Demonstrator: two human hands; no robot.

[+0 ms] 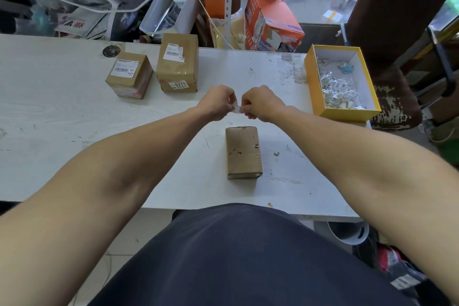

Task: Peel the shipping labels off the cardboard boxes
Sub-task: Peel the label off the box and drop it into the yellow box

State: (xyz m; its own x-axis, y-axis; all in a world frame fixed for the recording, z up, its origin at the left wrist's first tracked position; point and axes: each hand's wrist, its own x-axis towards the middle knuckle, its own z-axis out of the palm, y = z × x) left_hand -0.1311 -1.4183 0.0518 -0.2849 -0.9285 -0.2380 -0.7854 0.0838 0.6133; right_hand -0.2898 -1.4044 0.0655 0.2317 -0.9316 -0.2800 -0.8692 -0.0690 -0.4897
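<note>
Both hands, left hand point(217, 104) and right hand point(258, 103), pinch one crumpled label scrap point(236, 109) above the bare near box point(243, 153), while two labelled boxes stand far left, one small box point(129, 74) and one tall box point(178, 63) reading "0275".

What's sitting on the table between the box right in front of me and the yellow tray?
Bare white tabletop, scuffed, with one tiny paper scrap beside the near box. Nothing else before the yellow tray, as the head view shows.
</note>
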